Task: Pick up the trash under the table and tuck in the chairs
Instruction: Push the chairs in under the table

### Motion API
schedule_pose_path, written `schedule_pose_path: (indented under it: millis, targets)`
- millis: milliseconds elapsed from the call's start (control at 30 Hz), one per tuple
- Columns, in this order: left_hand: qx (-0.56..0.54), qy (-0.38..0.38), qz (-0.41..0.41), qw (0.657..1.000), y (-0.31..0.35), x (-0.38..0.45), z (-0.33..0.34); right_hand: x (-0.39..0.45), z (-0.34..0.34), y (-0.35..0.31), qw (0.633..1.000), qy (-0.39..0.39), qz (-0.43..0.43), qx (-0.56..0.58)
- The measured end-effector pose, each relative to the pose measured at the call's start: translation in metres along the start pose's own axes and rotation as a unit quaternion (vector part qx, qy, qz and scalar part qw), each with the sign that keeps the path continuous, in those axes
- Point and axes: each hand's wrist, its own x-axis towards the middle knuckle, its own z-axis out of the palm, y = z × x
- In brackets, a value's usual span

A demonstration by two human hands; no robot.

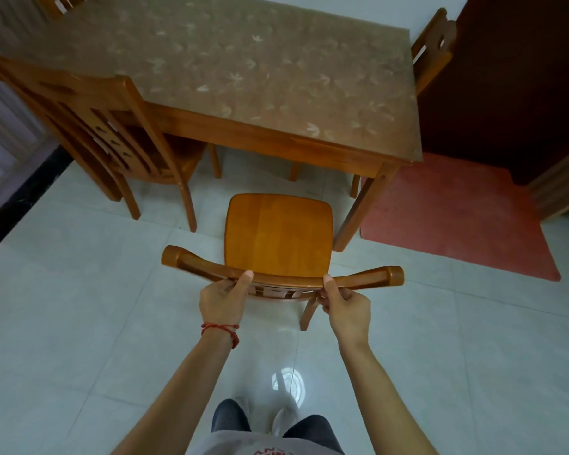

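Both hands [222, 300] grip chair [278, 234].

Pale glossy floor tiles [79, 323] mirroring a ceiling light [288, 382]; red mat [457, 224] at right beside a dark red wall [523, 77]; pale curtain [0, 126] at left.

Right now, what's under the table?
Under the table I see bare floor tiles, wooden legs, and the seat of the left chair partly pushed in. No trash shows, but the tabletop covers most of the space beneath, so something could be hidden farther back.
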Motion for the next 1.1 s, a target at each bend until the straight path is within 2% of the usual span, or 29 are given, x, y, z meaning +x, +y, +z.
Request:
schedule_pose_path:
  millis: [633, 967, 1100]
  targets:
    - [-0.027, 0.007, 0.031, 0.999, 0.048, 0.086, 0.017, 0.065, 0.053, -0.043, 0.999, 0.009, -0.042, -0.011]
    - [0.019, -0.035, 0.066, 0.997, 0.083, 0.173, 0.027, 0.116, 0.103, -0.083, 0.998, 0.052, -0.026, -0.001]
    - [0.013, -0.056, 0.053, 0.997, 0.093, 0.204, 0.032, 0.131, 0.119, -0.099, 0.997, 0.07, -0.012, 0.008]
